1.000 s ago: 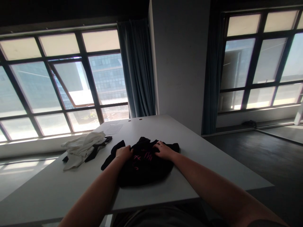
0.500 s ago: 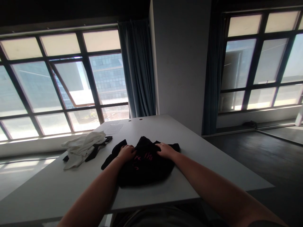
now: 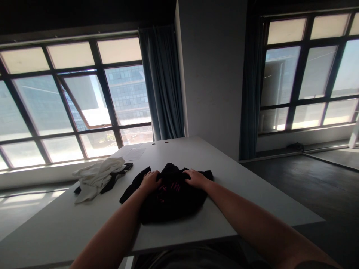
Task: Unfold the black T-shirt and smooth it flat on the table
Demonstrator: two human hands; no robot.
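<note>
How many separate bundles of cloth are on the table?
2: the black top under the left hand and right hand; left of it, white cloth bunched with dark cloth. Folds may hide more pieces.

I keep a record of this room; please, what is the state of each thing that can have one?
Black garment: rumpled
Left grip: curled on black garment
Right grip: curled on black garment
White cloth: crumpled
Tilted window pane: open
Blue curtains: gathered
Pale sheet: flat

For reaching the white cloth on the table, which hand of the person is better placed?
Probably the left hand: it touches the black garment on the side nearer the white cloth, while the right hand is on the farther side.
</note>
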